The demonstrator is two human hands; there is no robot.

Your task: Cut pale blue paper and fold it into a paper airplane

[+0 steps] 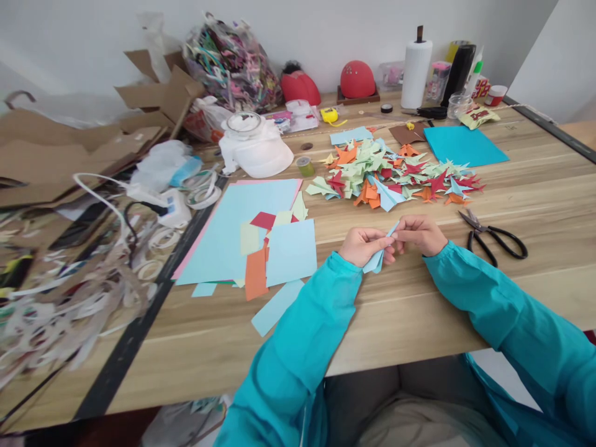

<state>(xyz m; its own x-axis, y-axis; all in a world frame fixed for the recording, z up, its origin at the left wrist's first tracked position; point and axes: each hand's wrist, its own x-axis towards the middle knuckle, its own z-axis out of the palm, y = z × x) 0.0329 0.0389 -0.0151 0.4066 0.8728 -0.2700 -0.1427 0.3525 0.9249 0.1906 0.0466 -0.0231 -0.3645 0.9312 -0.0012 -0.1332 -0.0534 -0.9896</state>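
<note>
Between my two hands is a folded piece of light blue paper (374,263), held just above the wooden table. My left hand (362,246) pinches it from the left, thumb on top. From the other side my right hand (421,234) grips its upper edge with thumb and fingers, the fingertips of both hands close together. Just beyond lies a heap of folded paper shapes (367,162) in green, orange, red and blue. A sheet of light blue paper (292,251) rests to the left of my hands, beside an orange paper strip (256,274).
Black-handled scissors (500,241) lie right of my hands. A stack of large paper sheets (223,236) is at the left, with a turquoise sheet (465,146) at the back right. Tangled pale strips (116,279) and cardboard (69,149) fill the far left. A white bottle (416,74) stands behind.
</note>
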